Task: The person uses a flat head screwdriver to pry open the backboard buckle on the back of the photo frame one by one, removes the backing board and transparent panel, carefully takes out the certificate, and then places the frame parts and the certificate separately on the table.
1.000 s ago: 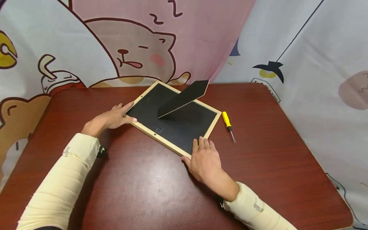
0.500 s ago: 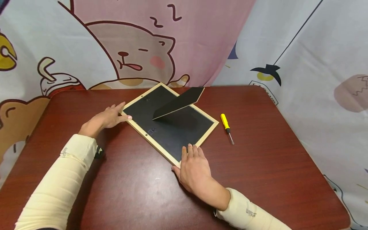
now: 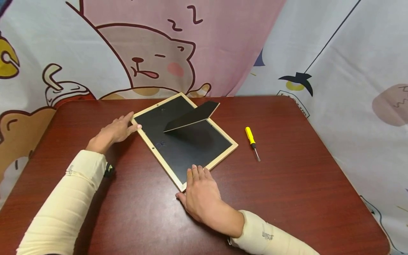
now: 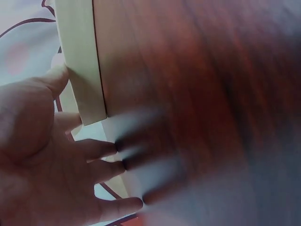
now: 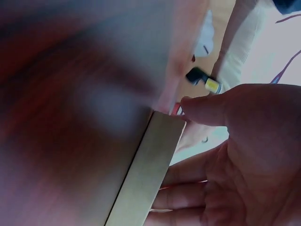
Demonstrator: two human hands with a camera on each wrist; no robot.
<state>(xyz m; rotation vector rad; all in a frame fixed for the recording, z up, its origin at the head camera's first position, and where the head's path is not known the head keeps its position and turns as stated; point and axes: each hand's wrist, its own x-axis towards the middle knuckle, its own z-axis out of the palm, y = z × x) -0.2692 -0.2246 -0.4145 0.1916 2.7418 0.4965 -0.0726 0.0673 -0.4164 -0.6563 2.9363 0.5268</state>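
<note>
A picture frame (image 3: 165,165) of pale wood lies back up on the table, turned at a slant. From its black backing board (image 3: 197,152) an easel leg (image 3: 192,116) sticks up, folded out. My left hand (image 3: 113,131) is at the left corner, its thumb on the rim and its fingers straight along the outer side. At the near corner rests my right hand (image 3: 202,194), fingers extended over the rim, thumb on the other side of the corner. The left wrist view shows a wooden edge (image 4: 82,61) beside the thumb; the right wrist view shows another edge (image 5: 146,169) against the fingers.
To the right of the frame a yellow-handled screwdriver (image 3: 250,136) lies on the reddish-brown table (image 3: 302,184). A cartoon-printed cloth (image 3: 223,46) hangs behind the table's far edge. A thin cable (image 3: 379,216) runs past the right edge.
The frame has turned clockwise, its near corner swinging left and toward me with my right hand. My left hand has shifted slightly left with its corner. The screwdriver stays put, now farther from the frame.
</note>
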